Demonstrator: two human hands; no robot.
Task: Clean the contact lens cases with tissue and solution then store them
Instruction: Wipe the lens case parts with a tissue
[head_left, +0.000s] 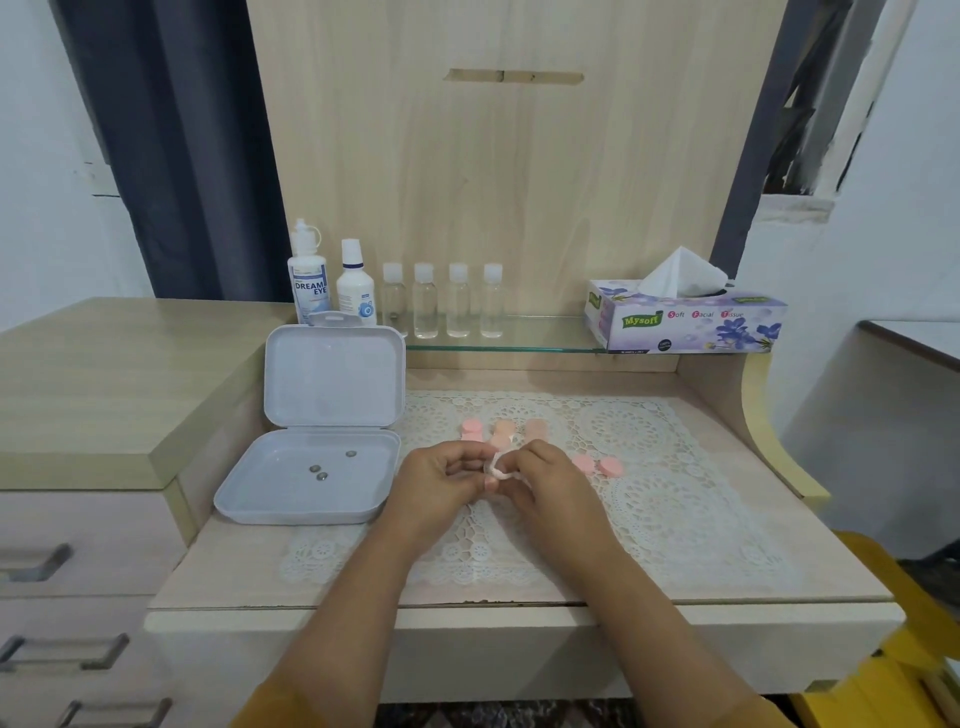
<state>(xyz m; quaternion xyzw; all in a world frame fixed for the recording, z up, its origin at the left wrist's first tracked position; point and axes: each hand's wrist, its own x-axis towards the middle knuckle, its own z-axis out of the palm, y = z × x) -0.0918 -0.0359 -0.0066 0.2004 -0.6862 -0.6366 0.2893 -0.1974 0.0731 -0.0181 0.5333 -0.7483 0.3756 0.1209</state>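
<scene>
A pale wooden dresser fills the view, its back panel rising toward 12 o'clock, and a white lace mat covers most of the lower surface. At 9 o'clock of the mat stands an open white storage box, lid upright, with three small round metallic pieces lying in its tray. At 2 o'clock a floral tissue box sits on the ledge, one white tissue standing out of its slot. On the glass shelf toward 11 o'clock stand two white solution bottles, and just to their 3 o'clock side is a row of four small clear bottles. Both hands meet near the mat's middle: the left hand has its fingers curled inward, and the right hand is curled likewise, the two together pinching a small wad of white tissue with pink showing in it; whether a case is inside the wad cannot be told. Pink contact lens case pieces lie loose on the mat, three at 12 o'clock of the hands and two at 3 o'clock, just beside the right hand
</scene>
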